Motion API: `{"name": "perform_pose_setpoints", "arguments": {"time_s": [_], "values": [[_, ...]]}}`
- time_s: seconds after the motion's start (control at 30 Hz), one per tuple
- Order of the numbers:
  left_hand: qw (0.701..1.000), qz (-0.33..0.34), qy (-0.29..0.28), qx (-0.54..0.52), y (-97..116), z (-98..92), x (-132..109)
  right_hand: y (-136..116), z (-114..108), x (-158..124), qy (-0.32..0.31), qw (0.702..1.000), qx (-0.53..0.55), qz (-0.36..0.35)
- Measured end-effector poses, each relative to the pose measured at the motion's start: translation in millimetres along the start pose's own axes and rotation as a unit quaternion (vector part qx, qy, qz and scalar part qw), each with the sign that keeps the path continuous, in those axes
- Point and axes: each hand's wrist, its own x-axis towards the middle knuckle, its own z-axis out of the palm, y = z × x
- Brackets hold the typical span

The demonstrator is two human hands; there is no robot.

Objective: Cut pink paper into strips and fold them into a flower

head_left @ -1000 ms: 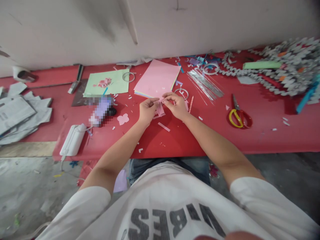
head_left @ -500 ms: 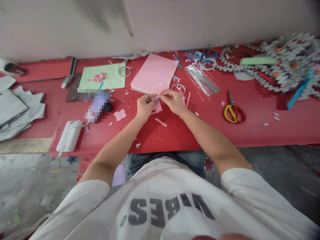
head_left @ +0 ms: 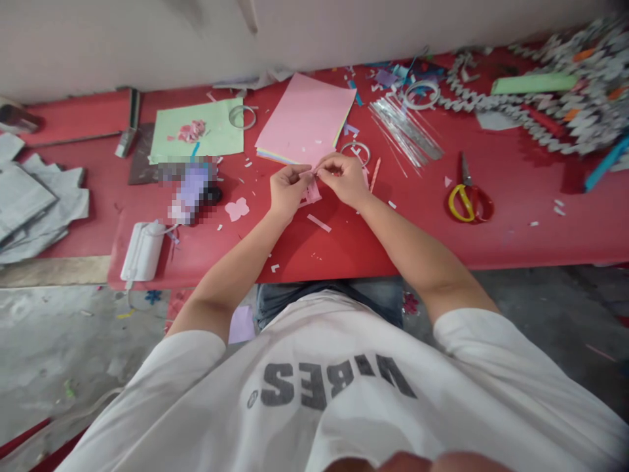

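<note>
View dipped | left hand (head_left: pixel 289 191), right hand (head_left: pixel 344 180) pinch | 1 pink paper strip (head_left: pixel 312 193)

From my remote view, an off-white plaster wall (head_left: pixel 98 42) runs along the far side of a long red-topped table (head_left: pixel 540 242). Below the table's front edge I see a scuffed grey concrete floor (head_left: pixel 63 347) flecked with paper scraps, with a beige strip (head_left: pixel 54 271) at far left. The light is soft and even.

Table rides higher in the frame

The red table (head_left: pixel 344 246) sits further up, with more floor (head_left: pixel 63 367) showing at lower left; the left hand (head_left: pixel 289 192) and right hand (head_left: pixel 344 180) rise with it.
</note>
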Motion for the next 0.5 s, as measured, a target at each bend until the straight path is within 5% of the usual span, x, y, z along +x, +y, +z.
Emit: {"name": "perform_pose_setpoints", "arguments": {"time_s": [0.5], "values": [[0.999, 0.031, 0.009, 0.029, -10.1, -5.0, 3.7, 4.5, 5.8, -6.9, -0.003, 0.993, -0.113, -0.017]]}}
